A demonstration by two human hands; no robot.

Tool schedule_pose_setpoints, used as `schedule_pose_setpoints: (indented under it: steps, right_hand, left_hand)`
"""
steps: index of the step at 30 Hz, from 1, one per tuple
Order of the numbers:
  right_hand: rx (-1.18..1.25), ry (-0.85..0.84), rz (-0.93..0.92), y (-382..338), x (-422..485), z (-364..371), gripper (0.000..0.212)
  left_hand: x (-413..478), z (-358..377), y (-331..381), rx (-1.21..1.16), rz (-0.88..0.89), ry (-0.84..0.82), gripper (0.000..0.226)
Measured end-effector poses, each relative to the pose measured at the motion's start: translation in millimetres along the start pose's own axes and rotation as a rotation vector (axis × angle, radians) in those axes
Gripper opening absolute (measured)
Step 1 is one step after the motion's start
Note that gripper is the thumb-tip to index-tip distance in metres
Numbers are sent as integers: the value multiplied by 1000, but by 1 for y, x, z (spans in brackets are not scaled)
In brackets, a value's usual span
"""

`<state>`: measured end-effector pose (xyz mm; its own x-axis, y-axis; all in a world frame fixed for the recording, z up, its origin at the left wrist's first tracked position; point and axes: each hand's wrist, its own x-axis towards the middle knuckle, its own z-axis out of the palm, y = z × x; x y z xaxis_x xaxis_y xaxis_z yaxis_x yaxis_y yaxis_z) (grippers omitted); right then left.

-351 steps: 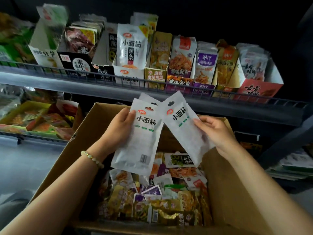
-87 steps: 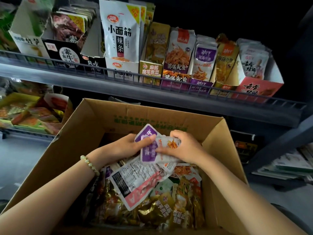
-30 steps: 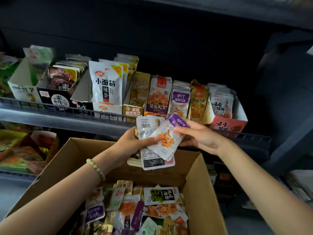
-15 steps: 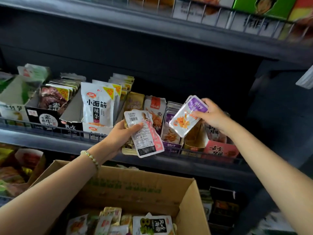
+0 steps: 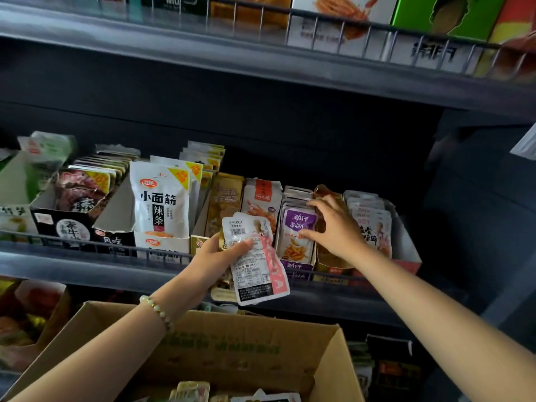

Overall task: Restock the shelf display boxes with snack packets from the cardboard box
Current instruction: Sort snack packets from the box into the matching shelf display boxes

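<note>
Two grips are occupied: right hand (image 5: 333, 227) pinches the purple packet (image 5: 298, 230) at its display box (image 5: 295, 266) front, left hand (image 5: 214, 256) clasps a pink packet (image 5: 255, 262) above the cardboard box (image 5: 232, 343); tight packing could buckle it.

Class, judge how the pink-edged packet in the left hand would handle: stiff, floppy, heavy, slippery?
The pink-edged packet probably bends: its unsupported lower end looks wavy. Likely light: the left hand pins it by thumb. Glossy film may slip.
</note>
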<state>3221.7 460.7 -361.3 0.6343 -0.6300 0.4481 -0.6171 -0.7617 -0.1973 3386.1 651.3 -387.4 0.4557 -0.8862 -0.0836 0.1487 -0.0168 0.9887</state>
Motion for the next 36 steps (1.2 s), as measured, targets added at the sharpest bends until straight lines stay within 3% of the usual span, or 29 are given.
schedule_pose_setpoints:
  steps: [2, 4, 7, 9, 13, 15, 18, 21, 25, 27, 30, 33, 36]
  right_hand:
    - [81, 99, 18, -9, -7, -5, 51]
    - [378, 97, 101, -26, -20, -11, 38]
    - [759, -181, 224, -53, -45, -16, 54]
    - [883, -266, 260, -58, -59, -13, 45]
    - [1066, -135, 329, -39, -69, -20, 23]
    - [1148, -64, 378, -25, -73, -29, 23]
    - [1150, 12, 420, -6, -78, -43, 37]
    - [924, 30, 339, -6, -84, -53, 25]
    - [688, -11, 160, -27, -90, -54, 17]
    - [775, -69, 137, -31, -91, -53, 21]
    - [968, -118, 246, -18, -90, -63, 35]
    - [856, -25, 277, 11, -88, -71, 22]
    - [924, -100, 360, 43, -85, -79, 77]
  left_hand:
    - [0, 3, -1, -22, 18, 7, 32]
    - [-2, 10, -1, -62, 57, 14, 33]
    - [-5, 24, 1, -94, 107, 22, 34]
    - [-7, 36, 3, -116, 92, 7, 36]
    - [-12, 47, 9, -212, -65, -102, 26]
    - [-14, 48, 9, -254, -91, -141, 22]
    - [-17, 54, 8, -238, -61, -77, 24]
    - [-20, 70, 7, -122, 23, -39, 23]
    - [-29, 109, 11, -11, 158, -148, 14]
    - [-31, 121, 16, -13, 181, -178, 12]
    - [-28, 125, 16, -17, 150, -191, 32]
    - [-23, 123, 11, 1, 52, -197, 18]
    - [-19, 132, 9, 63, 6, -267, 13]
